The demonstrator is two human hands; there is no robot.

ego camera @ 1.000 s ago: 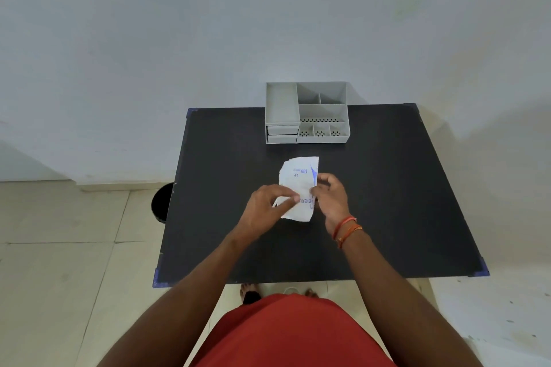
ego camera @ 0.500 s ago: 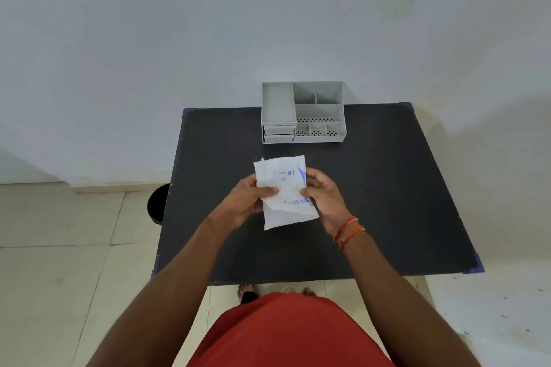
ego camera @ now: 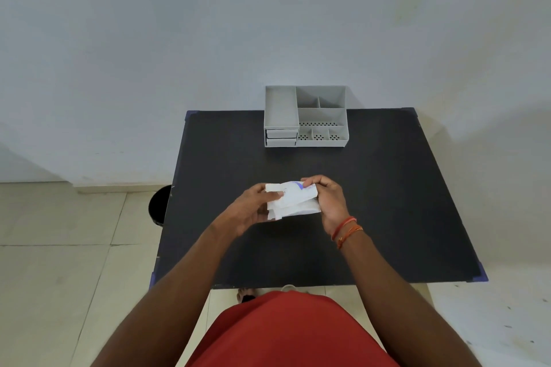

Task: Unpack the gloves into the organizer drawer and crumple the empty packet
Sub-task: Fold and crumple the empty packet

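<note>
A white glove packet [ego camera: 293, 199] with blue print is held over the middle of the black table [ego camera: 387, 202], lying sideways between both hands. My left hand [ego camera: 253, 208] pinches its left end with thumb on top. My right hand [ego camera: 326, 198] grips its right end, fingers curled over the top edge. The grey organizer [ego camera: 305, 116] stands at the table's far edge, its two small drawers [ego camera: 281, 138] at the lower left both pushed in. I cannot tell what is inside the packet.
A black bin [ego camera: 159, 204] stands on the tiled floor by the table's left edge. A pale wall rises right behind the organizer. My red clothing and feet show at the near table edge.
The packet was lifted off the table, then turned from upright to lying sideways between the hands. Both hands drew slightly nearer to me.
</note>
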